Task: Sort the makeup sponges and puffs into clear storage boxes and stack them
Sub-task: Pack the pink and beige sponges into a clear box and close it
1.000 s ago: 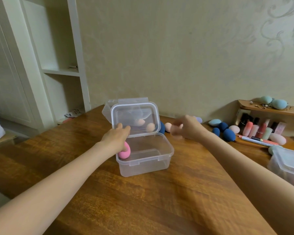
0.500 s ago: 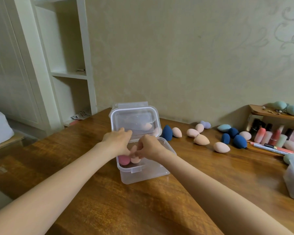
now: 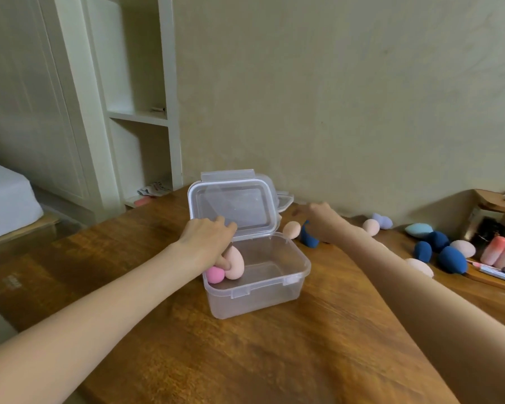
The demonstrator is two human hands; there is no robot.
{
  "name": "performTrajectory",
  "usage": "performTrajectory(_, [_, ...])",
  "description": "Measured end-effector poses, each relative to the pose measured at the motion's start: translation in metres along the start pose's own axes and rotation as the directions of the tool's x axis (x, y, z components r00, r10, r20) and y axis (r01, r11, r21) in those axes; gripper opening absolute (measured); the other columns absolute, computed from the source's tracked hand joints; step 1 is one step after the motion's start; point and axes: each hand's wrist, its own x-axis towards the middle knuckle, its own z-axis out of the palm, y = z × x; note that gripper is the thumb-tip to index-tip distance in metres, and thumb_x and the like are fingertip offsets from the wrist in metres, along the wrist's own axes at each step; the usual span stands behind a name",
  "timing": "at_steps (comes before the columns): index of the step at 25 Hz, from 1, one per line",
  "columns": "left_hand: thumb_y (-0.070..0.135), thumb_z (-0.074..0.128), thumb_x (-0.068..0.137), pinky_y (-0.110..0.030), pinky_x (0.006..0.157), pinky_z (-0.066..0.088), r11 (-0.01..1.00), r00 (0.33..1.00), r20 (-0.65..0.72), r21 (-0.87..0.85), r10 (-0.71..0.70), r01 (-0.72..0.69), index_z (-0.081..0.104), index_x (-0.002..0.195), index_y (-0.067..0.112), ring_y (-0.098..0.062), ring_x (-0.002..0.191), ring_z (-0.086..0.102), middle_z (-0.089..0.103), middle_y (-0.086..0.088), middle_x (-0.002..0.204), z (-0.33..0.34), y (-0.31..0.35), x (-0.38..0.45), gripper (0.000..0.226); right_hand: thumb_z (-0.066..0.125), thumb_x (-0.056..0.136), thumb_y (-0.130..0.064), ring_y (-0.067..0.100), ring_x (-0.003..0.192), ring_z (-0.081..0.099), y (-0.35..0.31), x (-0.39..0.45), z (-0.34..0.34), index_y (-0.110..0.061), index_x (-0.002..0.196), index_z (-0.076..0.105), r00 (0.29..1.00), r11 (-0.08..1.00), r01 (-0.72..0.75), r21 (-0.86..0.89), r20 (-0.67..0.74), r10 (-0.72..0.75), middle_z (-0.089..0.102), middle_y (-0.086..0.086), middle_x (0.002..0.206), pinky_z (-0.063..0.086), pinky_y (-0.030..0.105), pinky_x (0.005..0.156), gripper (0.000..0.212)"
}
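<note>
Box (image 3: 257, 275) open on surface (image 3: 245, 360), pink (image 3: 215, 274) and peach (image 3: 234, 262) sponges inside under left hand (image 3: 207, 240), thumb pressing them; right hand (image 3: 318, 220) at blue sponge (image 3: 309, 239), grip unclear; pack tight to the corner.

Left hand (image 3: 206, 239) steadies open clear box (image 3: 257, 282); right hand (image 3: 318, 220) apparently reaches sponges.

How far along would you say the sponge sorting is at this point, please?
Early. Done: a pink sponge and a peach sponge sit in the open clear box. In hand: the left hand touches them; the right hand reaches toward a navy sponge. Left: remaining sponges, closing, stacking.
</note>
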Motion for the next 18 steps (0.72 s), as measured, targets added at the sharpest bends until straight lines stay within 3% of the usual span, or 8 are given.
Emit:
performTrajectory(3, [0.049, 0.06, 0.084, -0.027, 0.066, 0.041, 1.0, 1.0, -0.017, 0.016, 0.017, -0.017, 0.039, 0.124, 0.014, -0.025, 0.095, 0.061, 0.05, -0.008, 0.116, 0.002, -0.002, 0.001, 0.057, 0.04, 0.095, -0.011, 0.031, 0.126, 0.035, 0.003, 0.012, 0.035, -0.032, 0.141, 0.036, 0.994, 0.965, 0.105, -0.241, 0.044, -0.097, 0.05, 0.006, 0.133, 0.033, 0.042, 0.101, 0.05])
performTrajectory(6, [0.049, 0.06, 0.084, -0.026, 0.064, 0.039, 1.0, 1.0, -0.013, -0.003, 0.018, -0.018, 0.039, 0.124, 0.014, -0.025, 0.094, 0.06, 0.05, -0.009, 0.116, 0.004, -0.002, 0.001, 0.057, 0.043, 0.095, -0.016, 0.03, 0.121, 0.04, 0.003, 0.015, 0.047, -0.023, 0.129, 0.045, 0.986, 0.96, 0.081, -0.268, -0.122, -0.117, 0.058, 0.008, 0.123, 0.034, 0.04, 0.097, 0.035])
performTrajectory(9, [0.049, 0.06, 0.084, -0.026, 0.064, 0.039, 1.0, 1.0, -0.026, -0.004, 0.016, -0.016, 0.039, 0.124, 0.015, -0.025, 0.093, 0.06, 0.05, -0.008, 0.116, 0.006, -0.003, 0.002, 0.058, 0.046, 0.093, -0.024, 0.033, 0.106, 0.05, -0.003, 0.005, 0.02, -0.014, 0.111, 0.052, 0.915, 0.986, 0.038, 0.161, -0.402, 0.03, 0.067, 0.014, 0.099, 0.04, 0.038, 0.083, 0.022])
performTrajectory(11, [0.049, 0.06, 0.084, -0.025, 0.065, 0.041, 1.0, 0.999, -0.045, -0.001, 0.024, -0.024, 0.038, 0.126, 0.015, -0.024, 0.094, 0.061, 0.05, -0.008, 0.116, 0.007, -0.002, 0.001, 0.058, 0.054, 0.09, -0.03, 0.026, 0.086, 0.061, -0.009, -0.011, -0.014, -0.012, 0.101, 0.056, 0.894, 0.834, 0.129, 0.537, -0.426, 0.136, 0.068, 0.006, 0.085, 0.046, 0.033, 0.072, 0.02])
performTrajectory(13, [0.05, 0.06, 0.084, -0.025, 0.068, 0.044, 0.999, 0.998, -0.058, 0.002, 0.032, -0.032, 0.038, 0.128, 0.015, -0.024, 0.095, 0.061, 0.05, -0.008, 0.117, 0.006, -0.001, 0.0, 0.06, 0.064, 0.085, -0.027, 0.021, 0.069, 0.065, -0.023, -0.031, -0.042, -0.015, 0.091, 0.059, 0.944, 0.667, 0.178, 0.724, -0.318, 0.093, 0.069, 0.005, 0.078, 0.051, 0.028, 0.064, 0.014])
performTrajectory(14, [0.049, 0.06, 0.084, -0.025, 0.069, 0.045, 0.999, 0.998, -0.058, -0.004, 0.032, -0.033, 0.038, 0.129, 0.015, -0.024, 0.096, 0.061, 0.05, -0.008, 0.118, 0.005, -0.001, -0.001, 0.061, 0.067, 0.083, -0.026, 0.02, 0.064, 0.066, -0.031, -0.041, -0.046, -0.018, 0.086, 0.059, 0.978, 0.661, 0.146, 0.736, -0.207, 0.014, 0.07, 0.006, 0.075, 0.052, 0.025, 0.06, 0.012])
performTrajectory(16, [0.048, 0.06, 0.085, -0.026, 0.069, 0.046, 0.999, 0.998, -0.051, -0.037, 0.025, -0.027, 0.039, 0.128, 0.015, -0.024, 0.096, 0.061, 0.05, -0.008, 0.117, 0.004, -0.002, -0.003, 0.059, 0.068, 0.083, -0.026, 0.015, 0.057, 0.065, -0.052, -0.053, -0.038, -0.02, 0.086, 0.058, 0.991, 0.794, 0.05, 0.606, 0.072, -0.117, 0.071, 0.004, 0.073, 0.05, 0.019, 0.05, 0.012])
performTrajectory(18, [0.046, 0.059, 0.086, -0.025, 0.067, 0.044, 0.998, 0.998, -0.05, -0.052, 0.029, -0.032, 0.04, 0.126, 0.015, -0.024, 0.095, 0.06, 0.05, -0.008, 0.115, 0.002, -0.002, -0.004, 0.054, 0.064, 0.086, -0.026, 0.011, 0.053, 0.062, -0.069, -0.058, -0.02, -0.016, 0.097, 0.058, 0.956, 0.899, -0.018, 0.438, 0.27, -0.113, 0.072, 0.007, 0.078, 0.047, 0.016, 0.045, 0.016])
